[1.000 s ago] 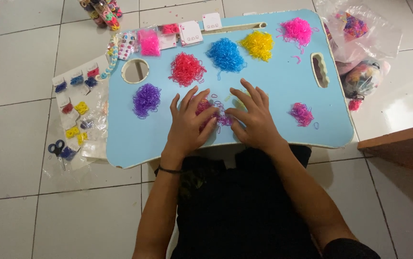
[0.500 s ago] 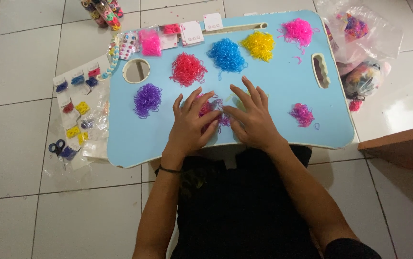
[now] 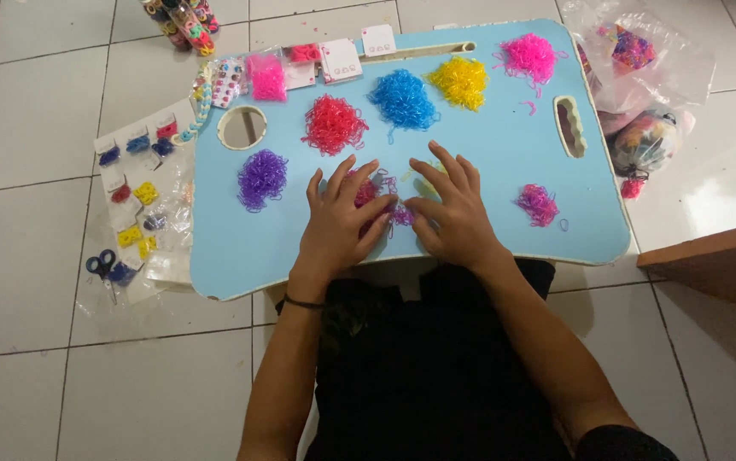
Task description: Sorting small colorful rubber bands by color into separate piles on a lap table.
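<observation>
Both hands are staying flat on the blue lap table [image 3: 487, 162], fingers spread, gripping nothing. The left hand [image 3: 338, 224] and right hand [image 3: 452, 213] are pressing the mixed bands [image 3: 388, 198], barely shifted; purple pile [image 3: 261, 177] at nine o'clock.

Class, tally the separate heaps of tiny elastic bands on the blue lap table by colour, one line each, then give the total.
Red heap: 1
Blue heap: 1
Yellow heap: 1
Bright pink heap: 1
Purple heap: 1
Magenta heap: 1
Mixed heap under the left hand and right hand: 1
Total: 7
</observation>
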